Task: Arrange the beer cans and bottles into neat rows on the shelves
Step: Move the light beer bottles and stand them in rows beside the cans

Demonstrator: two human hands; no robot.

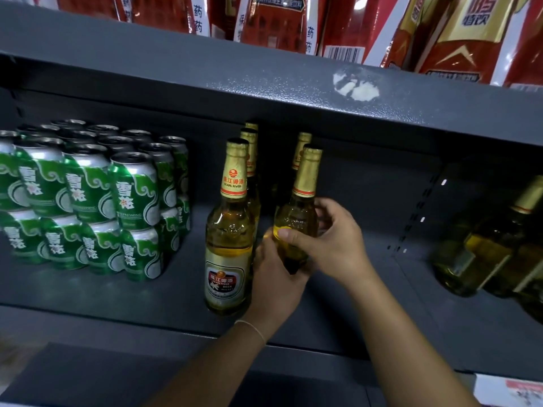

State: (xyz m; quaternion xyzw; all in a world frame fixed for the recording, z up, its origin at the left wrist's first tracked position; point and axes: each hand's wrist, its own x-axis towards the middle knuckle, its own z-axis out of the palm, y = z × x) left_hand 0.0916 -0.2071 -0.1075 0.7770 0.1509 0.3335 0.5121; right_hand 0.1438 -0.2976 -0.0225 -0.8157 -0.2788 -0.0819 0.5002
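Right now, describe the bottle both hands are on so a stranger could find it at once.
Start at the grey shelf and the stacked green cans at its left. Right of them stand gold-foiled beer bottles; the front one shows its full label. The held bottle is just right of that, leaning, with the left hand and right hand wrapped round its body.

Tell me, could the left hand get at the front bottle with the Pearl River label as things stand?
Probably yes. The front bottle stands at the shelf's front edge, nothing before it, right beside the left hand. But that hand, with the right hand, grips the neighbouring bottle, so it must let go first.
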